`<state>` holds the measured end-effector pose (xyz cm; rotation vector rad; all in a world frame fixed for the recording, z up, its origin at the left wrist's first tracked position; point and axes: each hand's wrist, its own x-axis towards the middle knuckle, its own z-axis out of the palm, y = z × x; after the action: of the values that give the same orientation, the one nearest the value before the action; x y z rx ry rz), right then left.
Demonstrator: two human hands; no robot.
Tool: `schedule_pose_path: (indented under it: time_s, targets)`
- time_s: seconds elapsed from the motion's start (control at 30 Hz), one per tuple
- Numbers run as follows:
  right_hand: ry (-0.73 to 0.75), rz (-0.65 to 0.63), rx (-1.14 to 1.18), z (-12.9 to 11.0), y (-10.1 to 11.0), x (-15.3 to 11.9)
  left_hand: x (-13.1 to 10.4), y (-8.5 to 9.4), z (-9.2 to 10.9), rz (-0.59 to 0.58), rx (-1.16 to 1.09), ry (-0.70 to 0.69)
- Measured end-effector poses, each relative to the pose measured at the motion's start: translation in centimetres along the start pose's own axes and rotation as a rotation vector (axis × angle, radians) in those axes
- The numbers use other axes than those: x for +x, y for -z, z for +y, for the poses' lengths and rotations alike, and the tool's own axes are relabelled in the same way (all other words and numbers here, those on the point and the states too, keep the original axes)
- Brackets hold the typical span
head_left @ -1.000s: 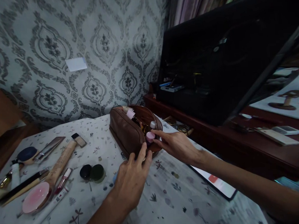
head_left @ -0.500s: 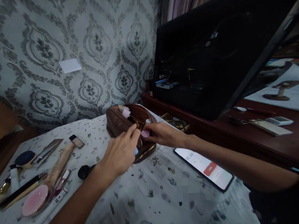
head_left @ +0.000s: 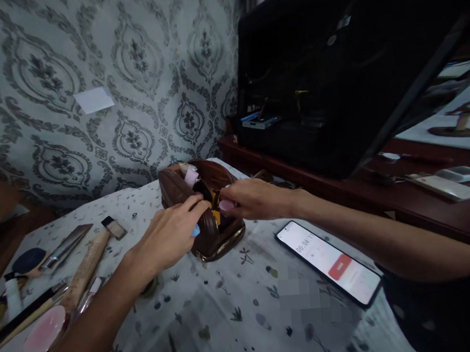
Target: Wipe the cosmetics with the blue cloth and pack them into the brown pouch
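Observation:
A brown zip cosmetics bag (head_left: 175,186) stands unzipped on the patterned cloth. My left hand (head_left: 170,234) is closed over its near left rim, fingertips bent into the opening. Something small and light blue (head_left: 196,230) shows under those fingers; I cannot tell what it is. At the bag's mouth, my right hand (head_left: 256,198) pinches a small item with a round pink end (head_left: 226,204); the rest is covered by the fingers. Inside the bag are a pale pink piece (head_left: 191,176) and something yellow (head_left: 217,217).
Makeup lies at left: a pink round compact (head_left: 44,334), a beige tube (head_left: 86,269), a small bottle (head_left: 113,227), a dark blue round pad (head_left: 29,260) and brushes. A phone (head_left: 329,263) showing a timer lies at right. Behind stands a large black screen (head_left: 313,95) on a reddish desk.
My left hand has shifted left along the bag's rim, and the opening shows more, including yellow inside. My right hand still holds the pink-ended item there. The view has turned slightly right.

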<state>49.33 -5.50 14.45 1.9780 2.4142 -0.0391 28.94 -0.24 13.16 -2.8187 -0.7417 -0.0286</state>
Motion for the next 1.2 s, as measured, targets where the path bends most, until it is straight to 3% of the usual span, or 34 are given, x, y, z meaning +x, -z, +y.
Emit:
schedule_pose_path:
  time_s: [0.13, 0.23, 0.47, 0.6, 1.0, 1.2]
  targets:
    - [0.027, -0.073, -0.006, 0.2, 0.9, 0.7, 0.0, -0.1, -0.2, -0.001, -0.014, -0.008]
    - [0.021, -0.053, -0.009, 0.0, 1.0, 0.5, -0.2, -0.3, -0.1, -0.008, -0.015, -0.002]
    - [0.04, 0.108, 0.132, 0.6, -1.2, -0.1, -0.7, -0.6, 0.1, -0.023, -0.002, 0.019]
    - [0.08, 0.108, 0.197, 1.1, -1.7, -0.1, -0.9, -0.8, 0.0, -0.021, -0.017, 0.027]
    - [0.2, -0.002, 0.307, 1.7, -0.3, -0.7, -2.2, -2.2, -0.7, 0.069, -0.076, 0.014]
    - [0.248, -0.025, 0.43, 2.4, 1.9, -0.4, -2.4, -2.5, -1.0, 0.062, -0.101, 0.015]
